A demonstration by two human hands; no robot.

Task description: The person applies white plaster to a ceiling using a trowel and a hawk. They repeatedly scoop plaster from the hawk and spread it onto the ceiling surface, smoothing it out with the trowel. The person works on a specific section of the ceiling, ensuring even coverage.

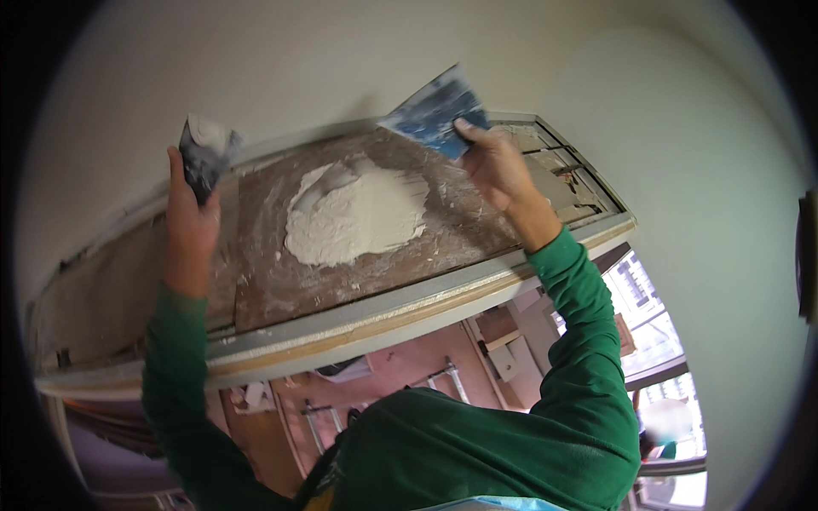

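Observation:
A heap of white plaster [354, 213] lies on a brown board [281, 264] set on top of a door frame ledge. My right hand [498, 166] grips a wide blue putty blade [436, 111], raised at the board's far right end next to the wall. My left hand [189, 226] holds a smaller dark scraper [203, 153] with white plaster on its tip, up at the board's left end. Both arms wear green sleeves and reach upward.
A pale wall [341, 60] rises behind the board. A grey and wood frame edge [400, 311] runs along the front. Below it a reddish floor [409, 362] with a metal stand and a bright window [656, 332] at right show.

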